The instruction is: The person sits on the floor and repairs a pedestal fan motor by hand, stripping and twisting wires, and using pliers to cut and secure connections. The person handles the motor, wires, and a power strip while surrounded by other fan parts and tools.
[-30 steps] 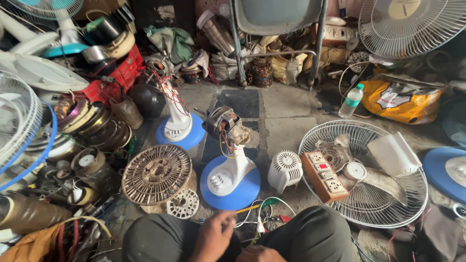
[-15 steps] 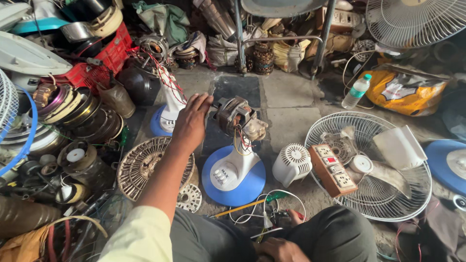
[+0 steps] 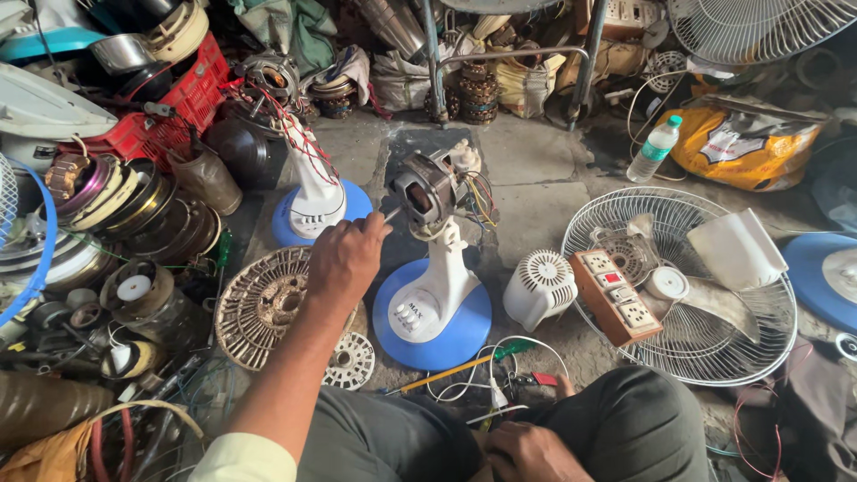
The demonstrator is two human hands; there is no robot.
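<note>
A white table-fan stand on a round blue base [image 3: 433,326] stands on the floor in front of me, its bare motor [image 3: 427,190] exposed on top with coloured wires at the back. My left hand [image 3: 346,257] reaches forward, and its fingertips pinch the motor's front shaft. Low between my knees, my right hand [image 3: 527,451] rests with curled fingers beside white wires [image 3: 486,375]; whether it holds anything is hidden.
A second stripped fan on a blue base [image 3: 317,210] stands to the left. A brown slotted disc [image 3: 263,303], a white motor cover [image 3: 538,287], a yellow-handled screwdriver [image 3: 446,372], a wire fan guard [image 3: 687,259] bearing a power strip [image 3: 616,296], a bottle [image 3: 656,147] and stacked motors [image 3: 134,205] lie around.
My left hand rose from my lap, reached out over the fan, then drew back to close its fingertips on the motor shaft. My view has moved closer to the fan.
</note>
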